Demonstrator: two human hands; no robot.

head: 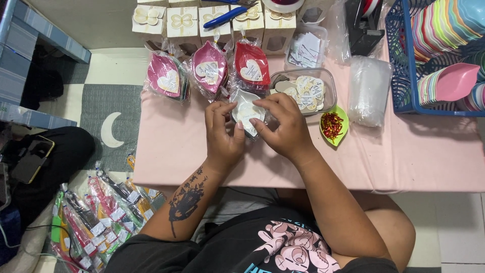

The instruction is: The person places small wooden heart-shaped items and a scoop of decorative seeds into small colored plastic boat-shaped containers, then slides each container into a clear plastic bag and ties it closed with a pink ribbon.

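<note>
White wrapped dish (246,112) sits between both hands' grip.

white leaf dish (246,112); pink tablecloth (202,151); blue basket (404,65); green dish (339,132), red-gold twist ties (331,125).

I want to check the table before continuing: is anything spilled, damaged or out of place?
Nothing stands out. Both hands hold a white leaf-shaped dish in clear wrap; the three wrapped dishes behind it lie in a row.

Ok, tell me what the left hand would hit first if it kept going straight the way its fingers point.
The left hand, holding the white leaf-shaped dish in clear wrap, points up the table; it would probably first meet the wrapped pink leaf-shaped dish with a heart card, though depth is unclear.
</note>
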